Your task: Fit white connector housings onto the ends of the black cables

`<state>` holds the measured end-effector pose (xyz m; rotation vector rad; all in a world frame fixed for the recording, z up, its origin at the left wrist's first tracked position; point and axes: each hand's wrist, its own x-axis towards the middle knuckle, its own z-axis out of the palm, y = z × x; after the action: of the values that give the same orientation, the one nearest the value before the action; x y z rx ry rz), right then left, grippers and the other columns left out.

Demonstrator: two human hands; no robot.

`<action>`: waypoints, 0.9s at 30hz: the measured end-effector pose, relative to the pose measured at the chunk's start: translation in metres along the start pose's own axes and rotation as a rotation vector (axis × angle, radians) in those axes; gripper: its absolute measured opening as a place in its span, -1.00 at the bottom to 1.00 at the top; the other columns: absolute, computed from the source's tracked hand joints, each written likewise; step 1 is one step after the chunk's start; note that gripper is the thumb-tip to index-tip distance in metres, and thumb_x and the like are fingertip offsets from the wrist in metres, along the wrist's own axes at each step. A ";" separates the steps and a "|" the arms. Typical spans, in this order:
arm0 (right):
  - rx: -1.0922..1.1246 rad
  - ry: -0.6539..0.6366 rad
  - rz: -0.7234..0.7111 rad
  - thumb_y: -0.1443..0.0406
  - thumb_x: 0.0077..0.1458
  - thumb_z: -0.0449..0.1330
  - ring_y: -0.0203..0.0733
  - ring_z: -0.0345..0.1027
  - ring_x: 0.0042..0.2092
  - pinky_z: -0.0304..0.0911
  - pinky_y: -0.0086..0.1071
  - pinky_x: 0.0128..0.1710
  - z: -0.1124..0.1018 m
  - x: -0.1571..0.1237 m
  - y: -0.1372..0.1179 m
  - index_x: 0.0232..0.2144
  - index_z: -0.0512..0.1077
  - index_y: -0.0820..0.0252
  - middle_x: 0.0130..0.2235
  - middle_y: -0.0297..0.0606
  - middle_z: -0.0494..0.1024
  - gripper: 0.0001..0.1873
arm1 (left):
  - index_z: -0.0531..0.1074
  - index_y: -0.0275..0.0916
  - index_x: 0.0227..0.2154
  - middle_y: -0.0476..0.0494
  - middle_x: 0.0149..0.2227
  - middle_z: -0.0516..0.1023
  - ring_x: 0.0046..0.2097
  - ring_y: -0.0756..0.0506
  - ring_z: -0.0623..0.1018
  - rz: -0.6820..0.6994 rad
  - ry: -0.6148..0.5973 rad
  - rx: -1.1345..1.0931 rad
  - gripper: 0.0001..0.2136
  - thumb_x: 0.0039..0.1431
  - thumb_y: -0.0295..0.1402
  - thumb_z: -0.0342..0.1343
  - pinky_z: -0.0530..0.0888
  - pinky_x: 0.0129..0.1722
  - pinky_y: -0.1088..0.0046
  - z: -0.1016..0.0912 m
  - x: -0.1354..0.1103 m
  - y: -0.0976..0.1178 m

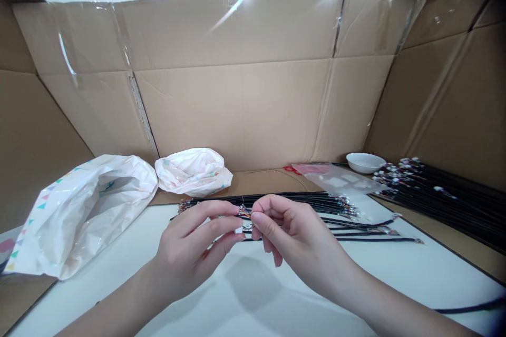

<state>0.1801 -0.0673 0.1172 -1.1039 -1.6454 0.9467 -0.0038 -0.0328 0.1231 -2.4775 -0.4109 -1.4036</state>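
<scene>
My left hand and my right hand meet above the white table, fingertips pinched together. Between them I hold the end of a thin black cable with small coloured wires and a white connector at the tip. Just behind my hands lies a bundle of black cables stretched left to right. A few separate cables lie to the right of my right hand.
Cardboard walls enclose the table on three sides. Two white plastic bags sit at the left. A clear bag, a white bowl and a large pile of black cables lie at the right.
</scene>
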 end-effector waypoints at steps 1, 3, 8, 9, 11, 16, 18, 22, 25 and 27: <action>0.005 -0.005 0.005 0.13 0.22 0.02 -0.41 0.17 -0.53 0.15 -0.54 -0.59 0.000 0.000 0.000 -0.40 0.32 0.21 -0.48 -0.35 0.37 -0.72 | 0.45 -0.24 -0.32 -0.13 -0.30 0.56 -0.28 -0.01 0.58 0.003 -0.002 -0.006 -0.92 0.14 -0.52 0.11 0.56 -0.27 0.55 0.000 0.000 0.000; 0.041 -0.022 0.026 0.12 0.22 0.01 -0.41 0.18 -0.53 0.18 -0.54 -0.59 -0.001 -0.001 0.000 -0.39 0.30 0.20 -0.48 -0.35 0.37 -0.71 | 0.44 -0.24 -0.32 -0.12 -0.31 0.56 -0.29 0.00 0.58 0.011 -0.003 -0.022 -0.91 0.15 -0.53 0.11 0.55 -0.27 0.57 0.000 0.000 0.000; 0.144 -0.066 0.057 0.08 0.22 0.01 -0.41 0.19 -0.53 0.21 -0.54 -0.60 -0.001 0.000 -0.002 -0.38 0.27 0.20 -0.46 -0.36 0.40 -0.70 | 0.44 -0.27 -0.31 -0.12 -0.31 0.53 -0.28 0.02 0.56 -0.006 -0.002 -0.066 -0.89 0.12 -0.56 0.13 0.53 -0.27 0.59 0.001 -0.001 -0.001; 0.160 -0.071 0.056 0.08 0.23 0.01 -0.41 0.19 -0.54 0.20 -0.54 -0.60 -0.001 0.000 -0.002 -0.38 0.26 0.20 -0.47 -0.37 0.40 -0.69 | 0.44 -0.27 -0.31 -0.12 -0.31 0.53 -0.28 0.02 0.55 -0.016 -0.002 -0.077 -0.89 0.11 -0.57 0.13 0.53 -0.28 0.60 0.001 -0.001 -0.001; 0.188 -0.074 0.053 0.08 0.23 0.01 -0.42 0.19 -0.54 0.20 -0.55 -0.60 0.000 0.000 -0.002 -0.39 0.24 0.20 -0.47 -0.38 0.40 -0.69 | 0.44 -0.28 -0.32 -0.12 -0.31 0.52 -0.28 0.02 0.55 -0.036 0.000 -0.097 -0.89 0.10 -0.57 0.14 0.53 -0.29 0.61 0.002 0.000 -0.001; 0.250 -0.087 0.049 0.08 0.23 0.00 -0.44 0.20 -0.56 0.20 -0.56 -0.62 0.000 0.001 0.000 -0.38 0.23 0.20 -0.48 -0.38 0.41 -0.69 | 0.46 -0.30 -0.33 -0.14 -0.31 0.53 -0.26 0.01 0.55 -0.058 -0.007 -0.125 -0.88 0.08 -0.59 0.16 0.52 -0.27 0.59 0.001 0.002 -0.001; 0.287 -0.098 0.051 0.08 0.23 0.02 -0.44 0.20 -0.57 0.21 -0.56 -0.61 0.000 0.002 -0.001 -0.37 0.23 0.21 -0.49 -0.39 0.42 -0.69 | 0.46 -0.28 -0.32 -0.13 -0.31 0.53 -0.26 0.01 0.55 -0.065 -0.008 -0.125 -0.88 0.08 -0.58 0.16 0.53 -0.28 0.58 0.001 0.003 -0.001; 0.355 -0.120 0.060 0.06 0.20 0.05 -0.46 0.19 -0.59 0.21 -0.56 -0.62 0.000 0.003 -0.002 -0.37 0.22 0.22 -0.50 -0.40 0.42 -0.67 | 0.46 -0.26 -0.33 -0.11 -0.33 0.54 -0.29 0.01 0.56 -0.065 -0.003 -0.121 -0.89 0.09 -0.56 0.15 0.53 -0.31 0.58 0.000 0.003 -0.001; 0.357 -0.124 0.056 0.06 0.20 0.05 -0.46 0.20 -0.59 0.21 -0.56 -0.62 0.000 0.003 -0.002 -0.37 0.22 0.22 -0.51 -0.39 0.42 -0.67 | 0.46 -0.28 -0.34 -0.12 -0.33 0.53 -0.29 0.02 0.56 -0.059 0.003 -0.125 -0.90 0.08 -0.57 0.16 0.53 -0.29 0.60 0.001 0.003 -0.001; 0.355 -0.123 0.057 0.07 0.21 0.05 -0.46 0.21 -0.59 0.20 -0.56 -0.62 0.000 0.003 -0.002 -0.37 0.21 0.22 -0.51 -0.40 0.42 -0.68 | 0.46 -0.29 -0.33 -0.12 -0.33 0.53 -0.29 0.02 0.56 -0.058 0.007 -0.128 -0.89 0.08 -0.57 0.16 0.53 -0.28 0.60 0.001 0.003 -0.001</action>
<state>0.1795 -0.0648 0.1197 -0.8670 -1.4742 1.3079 -0.0023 -0.0312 0.1251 -2.5802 -0.4060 -1.5045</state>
